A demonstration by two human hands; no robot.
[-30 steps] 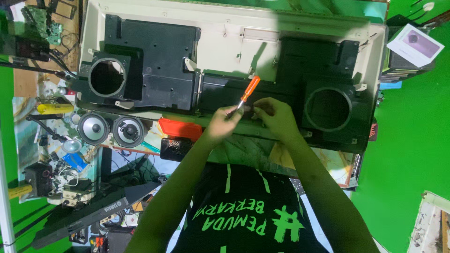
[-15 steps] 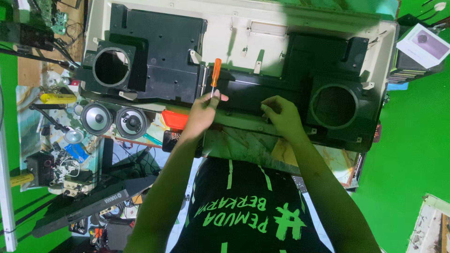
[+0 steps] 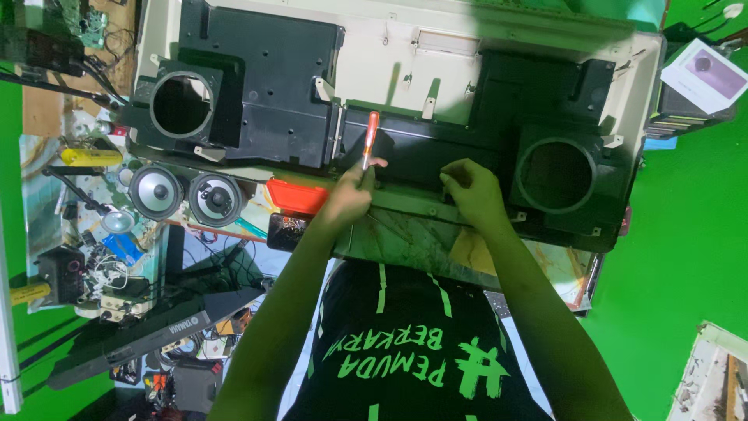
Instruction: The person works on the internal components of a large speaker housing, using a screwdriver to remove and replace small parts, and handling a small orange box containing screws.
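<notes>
My left hand (image 3: 351, 191) is shut on a screwdriver with an orange handle (image 3: 371, 132), held nearly upright over the black middle panel (image 3: 413, 148) of a large cream cabinet (image 3: 389, 54). My right hand (image 3: 471, 191) rests a hand's width to the right on the panel's lower edge, fingers curled. I cannot tell whether it holds anything small. Black speaker housings with round holes sit at the left (image 3: 183, 105) and right (image 3: 555, 173) of the cabinet.
Two loose round speakers (image 3: 156, 191) (image 3: 216, 199), a red box (image 3: 296, 195) and a phone (image 3: 290, 230) lie left of my arm. Cluttered tools, wires and a yellow item (image 3: 89, 156) fill the left. A black keyboard (image 3: 156, 335) lies lower left, a white-and-purple box (image 3: 705, 74) upper right.
My left hand has carried the screwdriver leftward, away from my right hand, and turned it from slanted to nearly upright. My right hand has stayed on the panel edge.
</notes>
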